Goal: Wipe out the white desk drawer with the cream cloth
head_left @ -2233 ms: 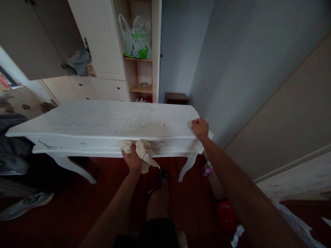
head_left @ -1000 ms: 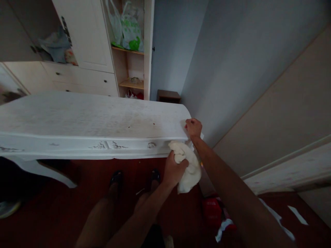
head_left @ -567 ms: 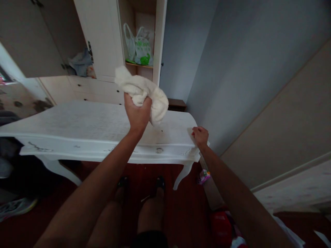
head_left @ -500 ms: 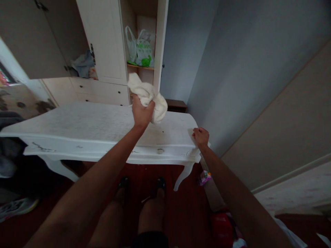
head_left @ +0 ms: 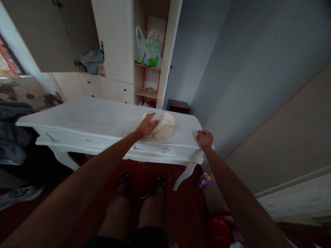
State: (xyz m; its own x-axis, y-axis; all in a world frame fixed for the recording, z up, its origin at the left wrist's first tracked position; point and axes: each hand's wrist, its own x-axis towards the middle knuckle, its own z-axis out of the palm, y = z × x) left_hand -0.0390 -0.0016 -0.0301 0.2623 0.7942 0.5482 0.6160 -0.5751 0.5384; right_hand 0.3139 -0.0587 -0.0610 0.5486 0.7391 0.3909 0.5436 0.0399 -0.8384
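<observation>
A crumpled cream cloth (head_left: pixel 165 128) lies on top of the white table (head_left: pixel 103 115), near its right front part. My left hand (head_left: pixel 147 125) presses on the cloth's left side, its thumb and fingers over the fabric. At the table's right end, my right hand (head_left: pixel 206 138) is curled into a fist and rests on the top by the corner. Nothing shows in that fist. The table has carved trim and a round knob along its front.
Behind the table stands a white wardrobe (head_left: pixel 116 41) with an open section holding plastic bags (head_left: pixel 152 50). A grey wall rises at the right. Dark clothing (head_left: pixel 12 137) is heaped at the left. A small pink box (head_left: pixel 204 179) sits low beside the right table leg.
My left hand has brought the cloth down from above the table onto its top. My right fist stays at the table's right end. The view has shifted slightly left.
</observation>
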